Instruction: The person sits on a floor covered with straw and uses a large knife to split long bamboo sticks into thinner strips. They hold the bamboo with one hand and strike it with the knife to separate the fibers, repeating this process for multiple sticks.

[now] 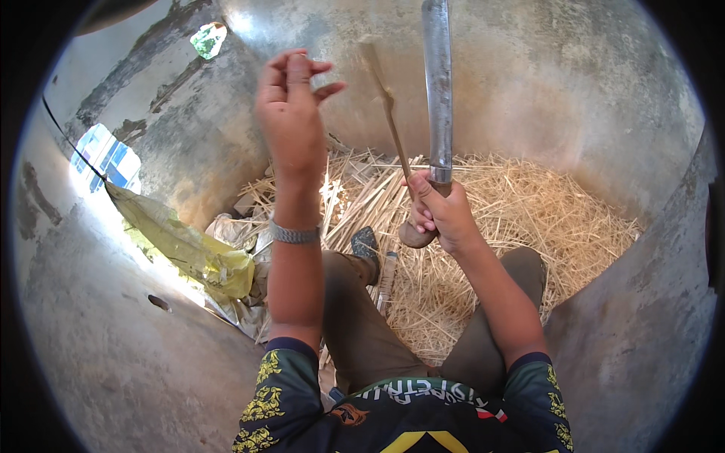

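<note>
My right hand grips a machete by its wooden handle, the long steel blade pointing up and away from me. A thin brown stick rises from the same hand, left of the blade and leaning left; its upper end is blurred. Up and to the left, my left hand is raised apart from both, fingers curled and the thumb pressed toward them. Whether something small sits in that pinch I cannot make out. A metal-banded watch circles the left wrist.
Curved, stained concrete walls surround me closely. Straw and thin split strips cover the floor around my bent legs. At left, a yellow sheet hangs from a dark cord beside a bright opening. A smaller hole is higher up.
</note>
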Motion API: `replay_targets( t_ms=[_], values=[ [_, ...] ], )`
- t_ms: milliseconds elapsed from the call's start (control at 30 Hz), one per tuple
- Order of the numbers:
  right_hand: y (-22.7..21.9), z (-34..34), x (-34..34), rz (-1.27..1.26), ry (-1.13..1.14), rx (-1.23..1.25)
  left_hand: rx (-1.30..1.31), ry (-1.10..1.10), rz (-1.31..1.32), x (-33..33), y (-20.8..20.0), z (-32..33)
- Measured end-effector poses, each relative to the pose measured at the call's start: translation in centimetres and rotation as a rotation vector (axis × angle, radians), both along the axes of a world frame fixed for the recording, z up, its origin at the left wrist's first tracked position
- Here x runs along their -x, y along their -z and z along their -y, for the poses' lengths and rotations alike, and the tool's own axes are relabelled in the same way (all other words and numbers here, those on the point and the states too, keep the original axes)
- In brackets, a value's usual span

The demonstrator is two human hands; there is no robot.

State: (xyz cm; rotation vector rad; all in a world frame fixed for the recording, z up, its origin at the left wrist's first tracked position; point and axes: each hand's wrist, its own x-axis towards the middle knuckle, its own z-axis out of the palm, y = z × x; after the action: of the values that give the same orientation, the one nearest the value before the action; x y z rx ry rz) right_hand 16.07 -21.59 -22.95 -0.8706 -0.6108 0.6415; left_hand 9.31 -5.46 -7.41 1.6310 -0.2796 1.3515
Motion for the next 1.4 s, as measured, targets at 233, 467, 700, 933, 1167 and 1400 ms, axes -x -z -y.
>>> replay_targets(
  t_ms=[233,467,700,933,1167,1400],
  values=[
    [0.0,0.0,0.3,0.010,-0.002,0.031,-0.274,-0.200,-0.178,2.6,0.5,-0.1],
    [-0.2,-0.1,0.4,-0.035,-0.006,0.012,-0.438,-0.171,-0.060,4.4,1.0,3.5],
    [-0.2,0.0,0.3,-0.016,-0.006,0.025,-0.447,-0.266,0.006,4.3,1.2,4.5],
    [0.0,-0.1,0.4,-0.051,0.007,0.023,-0.459,-0.350,0.083,3.7,1.6,4.7],
    [0.1,-0.1,0.1,-0.038,-0.026,-0.008,-0.315,-0.286,-0.023,4.2,1.4,5.8],
    [0.5,-0.3,0.0,-0.067,-0.036,-0.014,-0.356,-0.367,0.028,3.5,1.8,5.7]
  ],
)
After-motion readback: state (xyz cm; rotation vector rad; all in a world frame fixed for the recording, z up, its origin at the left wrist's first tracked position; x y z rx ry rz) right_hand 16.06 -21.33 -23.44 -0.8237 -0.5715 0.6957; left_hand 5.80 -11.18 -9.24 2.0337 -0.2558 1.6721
